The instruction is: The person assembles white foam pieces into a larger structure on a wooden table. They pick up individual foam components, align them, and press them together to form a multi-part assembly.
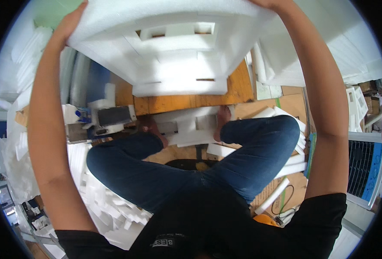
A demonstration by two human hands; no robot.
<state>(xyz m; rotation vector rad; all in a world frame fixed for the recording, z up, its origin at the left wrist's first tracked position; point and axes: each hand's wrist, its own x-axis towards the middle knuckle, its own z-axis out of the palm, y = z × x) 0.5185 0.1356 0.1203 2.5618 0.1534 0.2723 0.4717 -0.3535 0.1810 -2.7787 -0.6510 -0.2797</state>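
Above the wooden board (238, 88) on the floor, large white foam block (173, 43) held aloft at arm's length, cut-out slots facing down. Left hand (72, 23) flat against the block's left edge, fingers spread along the side; right hand (271, 4) mostly out of frame at the top right, seemingly pressed to the opposite edge, exact grip not discernible. Hold by side pressure only, no support beneath.

Risks noted:
- Slip: smooth foam, squeezed between palms, likely to slide if pressure eases on either side.
- Breakage: thin webs around the slots liable to crack under uneven squeezing or a twist.
- Drop zone: directly over crossed legs in blue jeans (156, 172) and bare feet (223, 116), with a smaller foam piece (186, 125) resting between the feet near the board's near edge; fall likely to strike and dent both pieces.
- Clutter: foam offcuts (109, 207) heaped at the left, cable (286, 198) at the right; snagging or crushing probable on lowering wide of the board.
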